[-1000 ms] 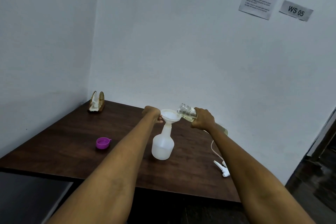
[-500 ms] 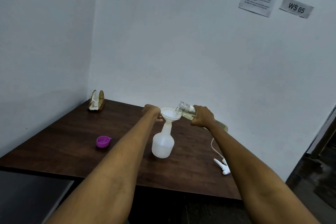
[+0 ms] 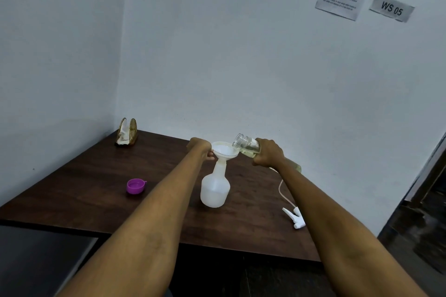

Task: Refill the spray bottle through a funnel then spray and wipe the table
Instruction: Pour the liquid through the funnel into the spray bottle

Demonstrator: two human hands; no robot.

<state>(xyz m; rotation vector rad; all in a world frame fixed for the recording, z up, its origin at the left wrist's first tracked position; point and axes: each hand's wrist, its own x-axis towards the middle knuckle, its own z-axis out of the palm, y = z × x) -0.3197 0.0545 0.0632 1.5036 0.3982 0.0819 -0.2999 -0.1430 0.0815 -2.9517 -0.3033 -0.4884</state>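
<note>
Tipped back since a moment ago, the clear refill bottle (image 3: 247,146) points its mouth upward over the white funnel (image 3: 225,150) seated in the spray bottle (image 3: 214,188) at mid-frame on the bench (image 3: 91,176). Right hand (image 3: 266,153) grips it; left hand (image 3: 201,148) pinches the funnel rim. Pour slowly, rim steadied. Any stream is indiscernible; the trigger head (image 3: 295,218) lies lower right.

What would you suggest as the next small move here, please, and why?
Probably tip the clear bottle a little further. Its mouth is already over the funnel, which sits in the spray bottle, and yellowish liquid remains inside. The left hand steadies the funnel rim; the right hand holds the bottle.
</note>
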